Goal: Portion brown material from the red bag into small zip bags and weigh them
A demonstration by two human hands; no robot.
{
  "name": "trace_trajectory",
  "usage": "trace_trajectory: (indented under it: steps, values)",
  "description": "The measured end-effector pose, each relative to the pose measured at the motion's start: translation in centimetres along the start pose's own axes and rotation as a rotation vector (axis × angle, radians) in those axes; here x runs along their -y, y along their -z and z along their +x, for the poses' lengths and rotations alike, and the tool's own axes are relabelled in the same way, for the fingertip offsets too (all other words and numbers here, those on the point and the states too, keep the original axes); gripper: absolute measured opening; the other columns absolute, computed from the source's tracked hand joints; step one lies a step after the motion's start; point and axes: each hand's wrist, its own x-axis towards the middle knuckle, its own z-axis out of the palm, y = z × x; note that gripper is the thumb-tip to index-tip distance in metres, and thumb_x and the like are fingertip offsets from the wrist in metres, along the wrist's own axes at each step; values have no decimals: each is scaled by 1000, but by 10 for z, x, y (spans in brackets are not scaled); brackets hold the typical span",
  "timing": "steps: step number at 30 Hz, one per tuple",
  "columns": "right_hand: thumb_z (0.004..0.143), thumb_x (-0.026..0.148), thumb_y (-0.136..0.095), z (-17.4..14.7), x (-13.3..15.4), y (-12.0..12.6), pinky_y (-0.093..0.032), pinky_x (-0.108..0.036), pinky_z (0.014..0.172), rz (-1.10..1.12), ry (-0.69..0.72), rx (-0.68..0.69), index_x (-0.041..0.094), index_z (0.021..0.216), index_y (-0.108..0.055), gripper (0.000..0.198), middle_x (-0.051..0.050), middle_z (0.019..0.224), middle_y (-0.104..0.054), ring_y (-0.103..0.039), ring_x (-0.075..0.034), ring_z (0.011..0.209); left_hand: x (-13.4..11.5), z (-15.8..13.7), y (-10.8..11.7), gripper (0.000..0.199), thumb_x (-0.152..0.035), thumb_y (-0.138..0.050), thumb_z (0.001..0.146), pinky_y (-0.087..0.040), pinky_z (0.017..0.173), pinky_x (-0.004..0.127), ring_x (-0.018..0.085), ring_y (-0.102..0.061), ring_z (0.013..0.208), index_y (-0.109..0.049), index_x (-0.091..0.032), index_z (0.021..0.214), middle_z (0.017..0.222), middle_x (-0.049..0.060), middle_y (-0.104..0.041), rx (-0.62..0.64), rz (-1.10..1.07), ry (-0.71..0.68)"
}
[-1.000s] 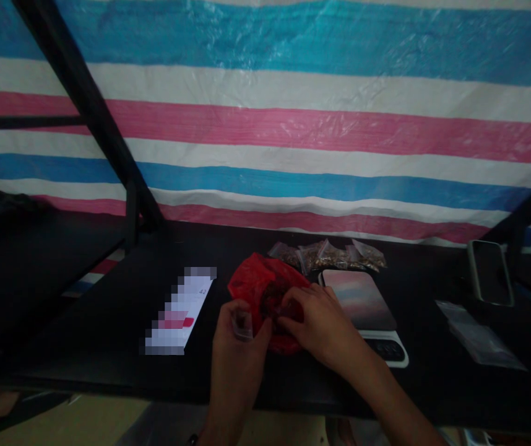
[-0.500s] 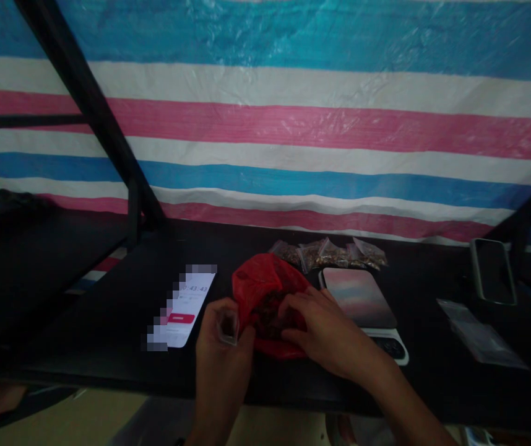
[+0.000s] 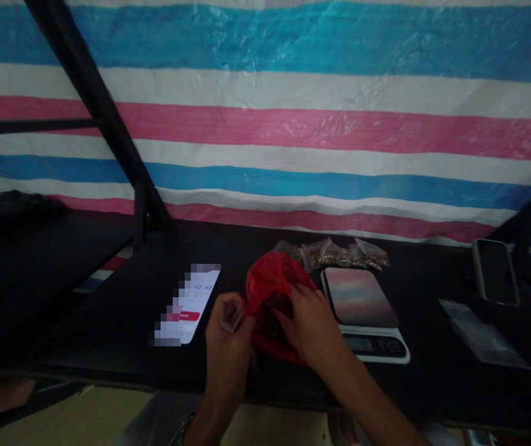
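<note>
As the left hand (image 3: 228,350) clamps a small clear bag (image 3: 231,318) in its curled grip, its thumb touches the edge of a red bag (image 3: 264,276) at two o'clock. The right hand (image 3: 312,325) dips its fingers into the red bag's mouth; the fingertips are hidden, so I cannot tell whether that grip is apart or together. On the worktop (image 3: 228,244), reckoned from the red bag, a white scale (image 3: 362,298) sits at three o'clock, filled packets (image 3: 335,254) between one and two, a lit phone (image 3: 199,303) at nine.
</note>
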Motion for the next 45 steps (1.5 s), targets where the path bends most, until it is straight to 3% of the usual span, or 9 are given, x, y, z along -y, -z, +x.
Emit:
trace_trajectory:
  steps: [5, 12, 20, 23, 28, 30, 33, 40, 45]
  values:
    - [91, 14, -71, -2, -11, 7, -42, -44, 107, 161, 149, 42, 22, 109, -74, 20, -7, 118, -78, -67, -28, 119, 0, 2, 2, 18, -21, -65, 68, -44, 56, 21, 12, -55, 65, -56, -23, 82, 75, -6, -57, 17, -36, 37]
    - [87, 4, -70, -9, -16, 19, -47, -38, 100, 254, 341, 131, 26, 99, -74, 26, -1, 109, -76, -66, -23, 109, -2, 1, 3, 20, -21, -66, 65, -39, 52, 19, 10, -48, 59, -53, -23, 80, 71, -8, -50, -34, -55, 70]
    - [84, 6, -74, -15, -26, 37, -50, -34, 91, 290, 302, 229, 27, 98, -76, 25, 0, 106, -75, -68, -21, 103, 0, 2, 1, 21, -23, -66, 66, -40, 54, 21, 11, -49, 63, -51, -23, 81, 72, -7, -51, -8, -22, 103]
    - [84, 8, -74, -13, -28, 34, -50, -32, 87, 300, 282, 232, 26, 99, -76, 23, 0, 104, -76, -69, -21, 100, -7, 3, 3, 22, -30, -70, 73, -45, 59, 24, 13, -51, 66, -52, -24, 84, 74, -6, -50, 23, 105, -37]
    - [87, 9, -73, -5, -28, 25, -49, -33, 89, 255, 249, 131, 23, 104, -75, 22, -3, 109, -76, -69, -21, 103, -19, -23, 13, 28, -43, -70, 82, -47, 61, 28, 16, -51, 67, -53, -26, 96, 78, -4, -50, -152, 313, -191]
    - [87, 10, -74, -2, -29, 22, -48, -34, 93, 233, 251, 119, 22, 105, -74, 22, -5, 111, -75, -68, -23, 107, -16, -41, 15, 29, -45, -70, 82, -48, 60, 28, 16, -54, 68, -53, -26, 96, 80, -3, -53, -121, 311, -138]
    - [87, 10, -75, -1, -30, 20, -47, -35, 95, 212, 267, 113, 21, 104, -73, 21, -5, 112, -75, -67, -24, 109, -5, -60, 10, 28, -49, -68, 84, -48, 58, 28, 16, -52, 64, -54, -25, 91, 75, -4, -51, 86, 302, 34]
    - [85, 11, -71, -8, -23, 22, -47, -29, 78, 300, 239, 176, 21, 100, -73, 18, -3, 104, -76, -69, -19, 92, 0, -43, -7, 36, -40, -76, 71, -54, 72, 31, 18, -61, 79, -53, -23, 93, 86, 0, -62, 47, -14, 199]
    - [84, 17, -72, -7, -23, 24, -43, -27, 68, 388, 164, 162, 20, 97, -70, 13, -1, 90, -75, -67, -16, 78, -1, -32, -4, 31, -28, -73, 70, -50, 68, 25, 15, -56, 75, -52, -23, 92, 79, -5, -56, 47, -18, 106]
